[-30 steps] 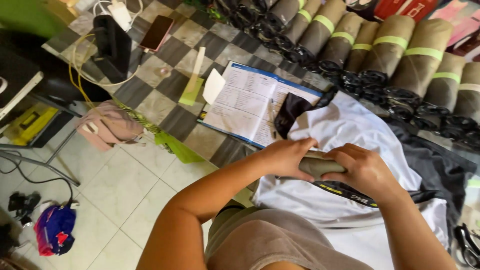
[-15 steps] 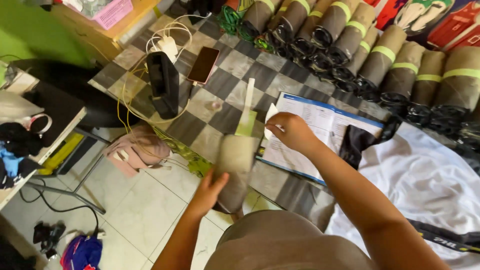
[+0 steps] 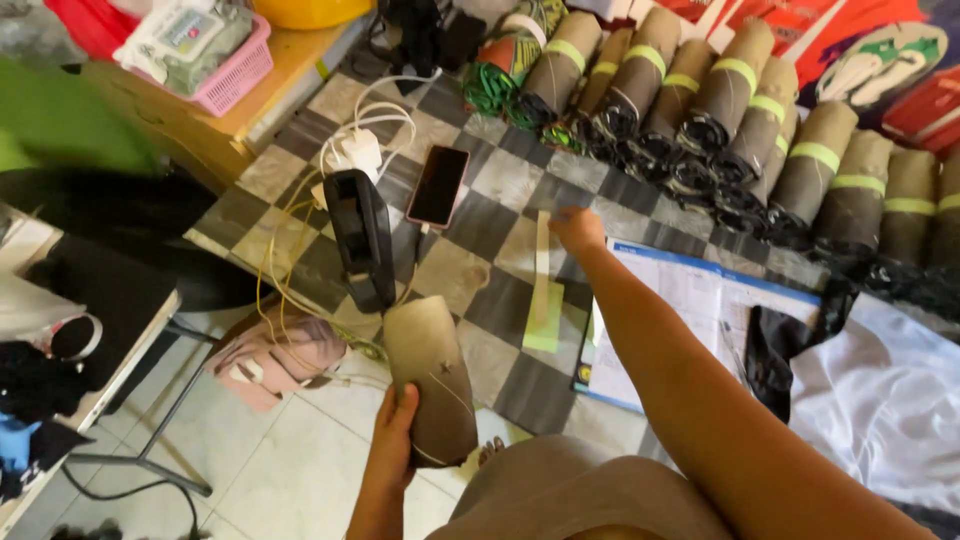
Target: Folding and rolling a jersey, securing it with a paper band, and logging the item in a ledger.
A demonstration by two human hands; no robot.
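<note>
Right now my left hand [image 3: 392,440] grips the brown roll [image 3: 430,378] by its lower end. My right hand [image 3: 577,230] is fingers-down on the pale green strip [image 3: 543,290], whose length trails back toward me; best pinch its tip firmly and lift it straight.

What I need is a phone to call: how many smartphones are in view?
1. The pink-edged, dark-screened smartphone lies flat on the grey checkered mat, beside the black upright device; others may be hidden among the clutter.
</note>
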